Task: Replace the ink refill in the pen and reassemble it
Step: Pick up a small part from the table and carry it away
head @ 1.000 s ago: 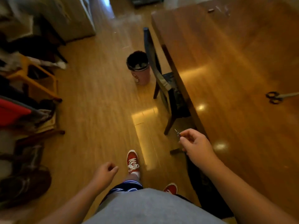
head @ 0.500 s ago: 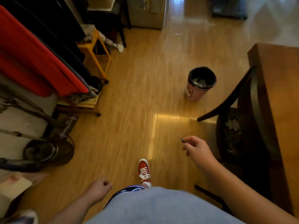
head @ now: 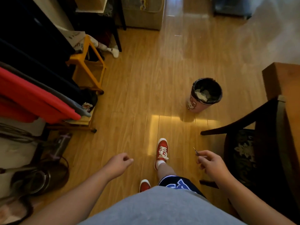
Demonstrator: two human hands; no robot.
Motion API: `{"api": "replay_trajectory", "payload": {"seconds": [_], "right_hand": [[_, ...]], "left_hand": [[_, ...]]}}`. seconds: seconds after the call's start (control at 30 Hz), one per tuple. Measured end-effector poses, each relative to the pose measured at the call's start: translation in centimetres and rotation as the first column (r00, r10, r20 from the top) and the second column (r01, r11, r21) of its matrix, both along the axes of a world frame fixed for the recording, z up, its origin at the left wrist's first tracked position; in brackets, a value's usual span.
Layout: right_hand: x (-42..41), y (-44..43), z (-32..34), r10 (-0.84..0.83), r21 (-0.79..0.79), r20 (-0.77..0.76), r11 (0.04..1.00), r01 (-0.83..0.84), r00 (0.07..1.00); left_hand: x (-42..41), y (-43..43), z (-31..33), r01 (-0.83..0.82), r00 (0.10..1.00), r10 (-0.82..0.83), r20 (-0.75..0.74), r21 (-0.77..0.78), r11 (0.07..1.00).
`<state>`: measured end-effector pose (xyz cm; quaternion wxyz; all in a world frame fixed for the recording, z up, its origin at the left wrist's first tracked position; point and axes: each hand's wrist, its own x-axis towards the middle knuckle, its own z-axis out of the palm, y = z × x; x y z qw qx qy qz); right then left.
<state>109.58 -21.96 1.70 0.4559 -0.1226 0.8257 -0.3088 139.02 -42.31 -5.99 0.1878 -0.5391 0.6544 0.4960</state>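
- Over the floor, the right hand (head: 211, 164) pinches the thin refill (head: 195, 150), tip pointing up and away.
- The bin (head: 204, 95) stands ahead, nearer that hand.
- The left hand (head: 117, 164) is loosely curled, empty.

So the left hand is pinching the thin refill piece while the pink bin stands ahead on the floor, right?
Not quite: the head view shows the right hand pinching the thin refill piece; the left hand is loosely curled and holds nothing visible. The pink bin does stand ahead on the floor.
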Motion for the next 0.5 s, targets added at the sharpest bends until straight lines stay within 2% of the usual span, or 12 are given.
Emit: {"api": "replay_trajectory", "payload": {"seconds": [0.2,0.5], "right_hand": [[-7.4,-8.2,-1.9,0.001,0.054,0.042,0.999,-0.003,0.999],[-14.6,-26.4,-0.5,0.208,-0.005,0.048,0.978,-0.208,0.977]], "left_hand": [[-7.2,-8.4,0.0,-0.036,0.999,0.036,0.039,-0.009,0.999],[-8.3,-18.3,-0.3,-0.205,0.962,0.202,0.182,0.001,0.979]]}}
